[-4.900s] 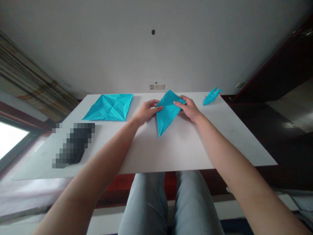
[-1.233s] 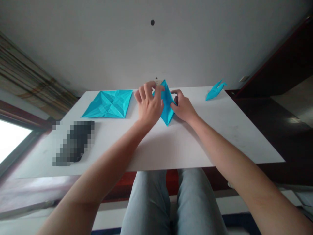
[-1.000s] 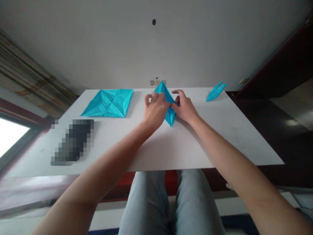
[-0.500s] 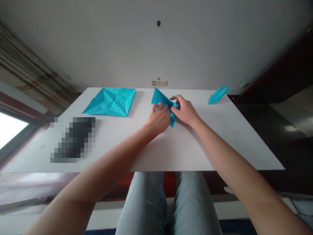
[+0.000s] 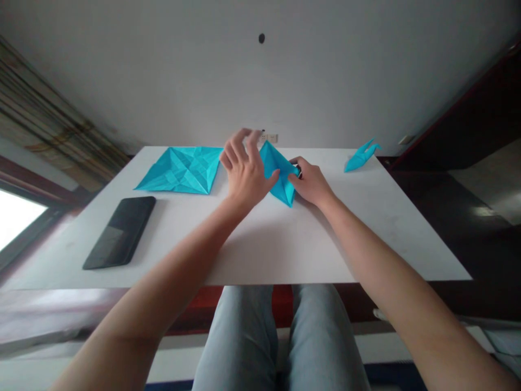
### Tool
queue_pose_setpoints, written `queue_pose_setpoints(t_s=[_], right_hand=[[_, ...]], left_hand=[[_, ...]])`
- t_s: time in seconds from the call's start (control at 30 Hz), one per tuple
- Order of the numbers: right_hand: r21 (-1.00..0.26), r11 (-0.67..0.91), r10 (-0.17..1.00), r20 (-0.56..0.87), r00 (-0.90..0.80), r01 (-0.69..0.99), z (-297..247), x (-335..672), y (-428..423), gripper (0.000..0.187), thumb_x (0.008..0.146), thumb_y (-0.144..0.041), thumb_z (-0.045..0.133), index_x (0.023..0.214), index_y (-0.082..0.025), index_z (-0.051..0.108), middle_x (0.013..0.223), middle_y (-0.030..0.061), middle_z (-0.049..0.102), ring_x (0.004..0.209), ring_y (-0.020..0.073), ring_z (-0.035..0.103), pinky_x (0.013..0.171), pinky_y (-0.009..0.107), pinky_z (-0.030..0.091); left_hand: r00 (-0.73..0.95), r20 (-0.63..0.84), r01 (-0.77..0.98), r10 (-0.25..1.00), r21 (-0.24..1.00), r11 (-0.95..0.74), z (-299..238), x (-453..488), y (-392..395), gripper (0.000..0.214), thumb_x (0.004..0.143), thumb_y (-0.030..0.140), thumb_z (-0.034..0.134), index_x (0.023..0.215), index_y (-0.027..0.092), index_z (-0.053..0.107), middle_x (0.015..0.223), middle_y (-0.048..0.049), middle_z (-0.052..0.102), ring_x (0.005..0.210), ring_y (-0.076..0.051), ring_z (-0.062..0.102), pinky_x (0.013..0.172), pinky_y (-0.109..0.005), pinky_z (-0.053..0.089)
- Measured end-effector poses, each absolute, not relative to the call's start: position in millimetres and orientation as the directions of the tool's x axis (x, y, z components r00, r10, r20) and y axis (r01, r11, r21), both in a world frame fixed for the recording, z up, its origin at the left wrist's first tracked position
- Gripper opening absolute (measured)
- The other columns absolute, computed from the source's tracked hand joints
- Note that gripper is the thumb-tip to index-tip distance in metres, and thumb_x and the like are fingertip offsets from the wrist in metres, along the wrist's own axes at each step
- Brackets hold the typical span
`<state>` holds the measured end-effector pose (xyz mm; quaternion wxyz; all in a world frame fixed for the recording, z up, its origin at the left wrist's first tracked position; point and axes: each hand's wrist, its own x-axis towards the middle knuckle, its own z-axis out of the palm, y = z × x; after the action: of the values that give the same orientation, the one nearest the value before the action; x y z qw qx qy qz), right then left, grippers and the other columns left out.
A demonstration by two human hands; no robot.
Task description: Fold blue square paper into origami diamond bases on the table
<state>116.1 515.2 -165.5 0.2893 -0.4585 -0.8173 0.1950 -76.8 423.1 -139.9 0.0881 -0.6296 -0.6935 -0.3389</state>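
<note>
Between my hands is a folded piece of blue origami paper [image 5: 279, 169], with one point toward the wall and another toward me. My right hand [image 5: 310, 182] pinches its right corner between thumb and fingers. My left hand [image 5: 247, 171] is raised at the paper's left side, fingers apart and slightly curled. Its thumb reaches over the paper's left part; whether it touches, I cannot tell. A creased blue sheet [image 5: 183, 171] lies unfolded just left of my left hand. A finished-looking blue paper crane [image 5: 361, 156] sits at the far right of the table.
The white table [image 5: 252, 255] has its front edge over my knees. A dark smartphone [image 5: 121, 233] lies at its left. Behind the table rises a grey wall [image 5: 183, 70] with sockets [image 5: 272, 138]. A striped curtain [image 5: 49, 119] hangs at the left.
My left hand has lifted off the folded paper and opened, moving left and up. More of the paper's surface now shows. My right hand stays at its right corner.
</note>
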Motion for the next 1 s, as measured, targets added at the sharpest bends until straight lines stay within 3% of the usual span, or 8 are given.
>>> queue_pose_setpoints(t_s=[0.1, 0.2, 0.3, 0.47, 0.6, 0.7, 0.87, 1.0], right_hand=[[-0.607, 0.485, 0.873, 0.291, -0.391, 0.630, -166.5, 117.0, 516.6, 0.042, 0.101, -0.028, 0.066, 0.141, -0.023, 0.077, 0.104, 0.0098, 0.088, 0.088, 0.0308, 0.078, 0.080, 0.040, 0.054], [-0.608, 0.473, 0.880, 0.286, -0.380, 0.638, -168.4, 117.8, 518.2, 0.042, 0.098, -0.026, 0.068, 0.139, -0.023, 0.078, 0.111, 0.0114, 0.089, 0.087, 0.0301, 0.077, 0.082, 0.041, 0.056], [-0.629, 0.470, 0.881, 0.296, -0.369, 0.619, -171.2, 119.5, 521.3, 0.041, 0.095, -0.025, 0.070, 0.134, -0.025, 0.080, 0.107, 0.0087, 0.089, 0.086, 0.0295, 0.078, 0.085, 0.042, 0.060], [-0.853, 0.358, 0.898, 0.201, -0.392, 0.381, -176.8, 121.0, 528.8, 0.046, 0.097, -0.024, 0.061, 0.138, -0.031, 0.080, 0.097, 0.0009, 0.084, 0.067, 0.0216, 0.075, 0.070, 0.037, 0.064], [-0.960, 0.229, 0.902, 0.147, -0.407, 0.159, -178.9, 120.3, 534.3, 0.046, 0.095, -0.032, 0.065, 0.139, -0.032, 0.079, 0.103, 0.0020, 0.081, 0.067, 0.0190, 0.073, 0.058, 0.032, 0.062], [-0.975, 0.217, 0.895, 0.178, -0.410, 0.050, -177.4, 119.7, 536.3, 0.041, 0.089, -0.037, 0.071, 0.128, -0.029, 0.080, 0.110, 0.0035, 0.081, 0.076, 0.0201, 0.075, 0.059, 0.033, 0.066], [-0.967, 0.249, 0.873, 0.200, -0.444, 0.054, -169.2, 122.2, 532.1, 0.031, 0.079, -0.032, 0.068, 0.107, -0.024, 0.081, 0.101, 0.0038, 0.079, 0.078, 0.0192, 0.071, 0.065, 0.033, 0.067], [-0.977, 0.210, 0.810, 0.155, -0.565, 0.032, -162.2, 127.6, 526.2, 0.031, 0.082, -0.035, 0.075, 0.110, -0.024, 0.082, 0.090, 0.0015, 0.071, 0.081, 0.0199, 0.068, 0.070, 0.035, 0.070]], left_hand=[[-0.285, 0.530, 0.891, 0.799, 0.454, 0.017, -145.6, -92.7, 434.2, 0.108, 0.094, 0.049, 0.094, 0.184, 0.022, 0.041, 0.185, -0.0274, 0.051, 0.175, -0.054, 0.044, 0.142, -0.073, 0.036], [-0.250, 0.350, 0.842, 0.903, 0.540, 0.024, -155.8, -105.2, 445.3, 0.078, 0.102, 0.039, 0.086, 0.173, 0.023, 0.055, 0.156, -0.0217, 0.078, 0.145, -0.042, 0.075, 0.129, -0.061, 0.055], [-0.142, 0.279, 0.837, 0.950, 0.546, -0.035, -161.6, -108.7, 449.6, 0.051, 0.106, 0.021, 0.073, 0.157, 0.023, 0.071, 0.143, -0.0161, 0.085, 0.120, -0.032, 0.084, 0.112, -0.046, 0.066], [-0.005, 0.390, 0.827, 0.921, 0.519, -0.215, -166.5, -104.2, 449.6, 0.045, 0.107, 0.015, 0.060, 0.141, 0.025, 0.087, 0.141, -0.0126, 0.085, 0.125, -0.029, 0.082, 0.114, -0.044, 0.066], [-0.052, 0.428, 0.659, 0.902, 0.693, -0.291, -171.2, -104.3, 456.2, 0.049, 0.102, 0.016, 0.057, 0.140, 0.024, 0.088, 0.168, -0.0151, 0.072, 0.154, -0.032, 0.071, 0.119, -0.045, 0.067], [-0.131, 0.336, 0.443, 0.933, 0.862, -0.248, -171.5, -104.7, 461.5, 0.039, 0.106, 0.025, 0.056, 0.130, 0.026, 0.087, 0.164, -0.0115, 0.075, 0.148, -0.032, 0.073, 0.111, -0.045, 0.070], [-0.171, 0.180, 0.167, 0.969, 0.974, -0.152, -173.5, -105.0, 465.3, 0.033, 0.105, 0.054, 0.083, 0.112, 0.022, 0.077, 0.111, -0.0093, 0.086, 0.104, -0.026, 0.079, 0.086, -0.034, 0.066], [-0.224, 0.163, 0.146, 0.961, 0.980, -0.133, -178.1, -109.6, 467.8, 0.042, 0.089, 0.041, 0.099, 0.115, 0.022, 0.072, 0.118, -0.0081, 0.085, 0.102, -0.022, 0.079, 0.086, -0.031, 0.064]])
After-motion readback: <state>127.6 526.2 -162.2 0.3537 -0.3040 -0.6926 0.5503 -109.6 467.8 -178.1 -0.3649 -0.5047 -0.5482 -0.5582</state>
